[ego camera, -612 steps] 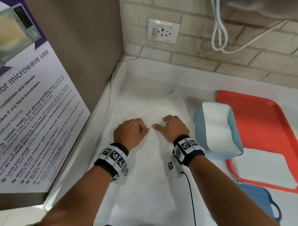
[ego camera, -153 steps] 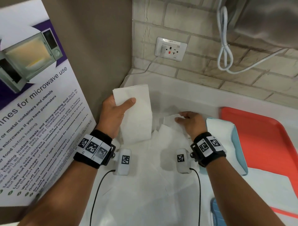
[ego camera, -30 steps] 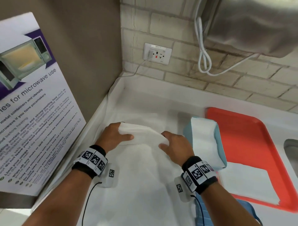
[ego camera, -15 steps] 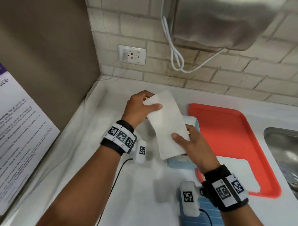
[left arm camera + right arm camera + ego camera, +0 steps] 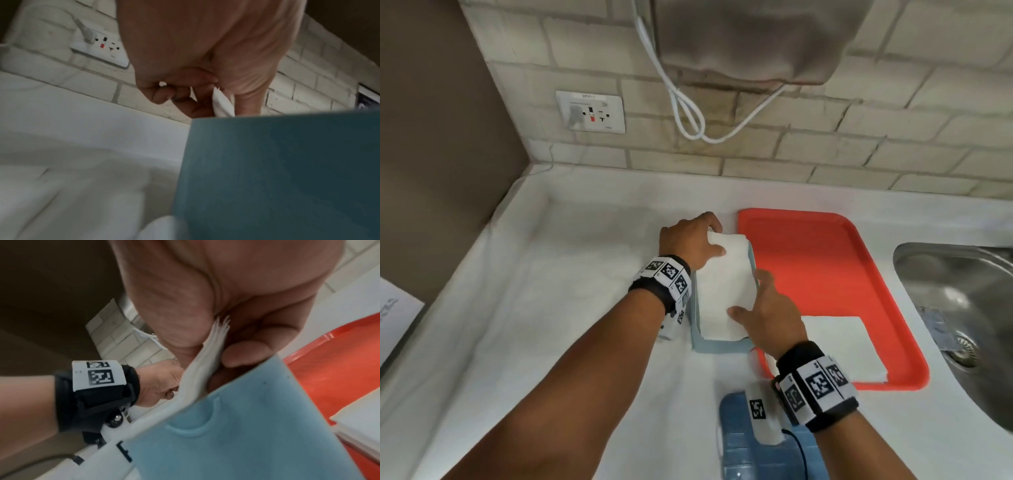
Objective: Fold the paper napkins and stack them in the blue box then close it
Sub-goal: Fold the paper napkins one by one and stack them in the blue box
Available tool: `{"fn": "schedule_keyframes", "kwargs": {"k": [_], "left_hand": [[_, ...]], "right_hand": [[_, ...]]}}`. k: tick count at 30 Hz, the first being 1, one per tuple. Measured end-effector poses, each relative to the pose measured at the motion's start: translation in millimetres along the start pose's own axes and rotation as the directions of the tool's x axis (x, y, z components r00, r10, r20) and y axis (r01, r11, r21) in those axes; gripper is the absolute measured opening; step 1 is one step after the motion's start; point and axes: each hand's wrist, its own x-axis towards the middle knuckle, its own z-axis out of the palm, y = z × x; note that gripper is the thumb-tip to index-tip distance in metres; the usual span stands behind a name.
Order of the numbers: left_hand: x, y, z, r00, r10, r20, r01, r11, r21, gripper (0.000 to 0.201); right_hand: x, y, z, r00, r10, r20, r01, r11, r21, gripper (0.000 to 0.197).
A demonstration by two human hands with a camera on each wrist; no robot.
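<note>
A folded white napkin lies over the open top of the blue box, on the napkins inside it. My left hand pinches the napkin's far left corner, thumb on top. In the left wrist view the napkin corner shows between my curled fingers above the blue box wall. My right hand pinches the near right corner; the right wrist view shows the napkin's layered edge between thumb and finger, just above the blue box. The blue lid lies on the counter near me.
An orange tray sits right of the box, with a stack of unfolded napkins at its near end. A steel sink is at the far right. A brick wall with a socket and a hanging cable runs behind the white counter.
Both hands carried the folded napkin right and down, from in the air over the counter onto the blue box's open top. My head view also swung right, revealing the sink.
</note>
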Motion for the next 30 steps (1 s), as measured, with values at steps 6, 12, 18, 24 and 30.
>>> {"fn": "schedule_keyframes", "kwargs": {"k": [6, 12, 18, 24, 30], "left_hand": [[1.4, -1.4, 13.2, 0.993, 0.117, -0.018, -0.111, 0.975, 0.192, 0.039], [-1.1, -2.0, 21.6, 0.979, 0.185, -0.081, -0.156, 0.947, 0.279, 0.045], [-14.1, 4.7, 12.8, 0.952, 0.231, -0.2, -0.167, 0.941, 0.293, 0.044], [-34.9, 2.5, -2.4, 0.929, 0.323, 0.181, -0.368, 0.864, 0.343, 0.044], [-37.9, 5.8, 2.2, 0.903, 0.212, 0.373, -0.365, 0.835, 0.411, 0.076]], "right_hand": [[-1.2, -6.8, 4.2, 1.0, -0.013, -0.017, 0.008, 0.974, -0.227, 0.068], [-7.3, -11.4, 8.5, 0.996, -0.089, -0.026, 0.067, 0.881, -0.468, 0.036], [-9.9, -13.1, 9.0, 0.986, -0.148, -0.071, 0.08, 0.812, -0.578, 0.037], [-17.8, -10.0, 6.5, 0.861, -0.474, -0.184, 0.271, 0.734, -0.623, 0.024], [-21.6, -16.9, 6.9, 0.88, -0.381, 0.283, 0.475, 0.699, -0.535, 0.047]]}}
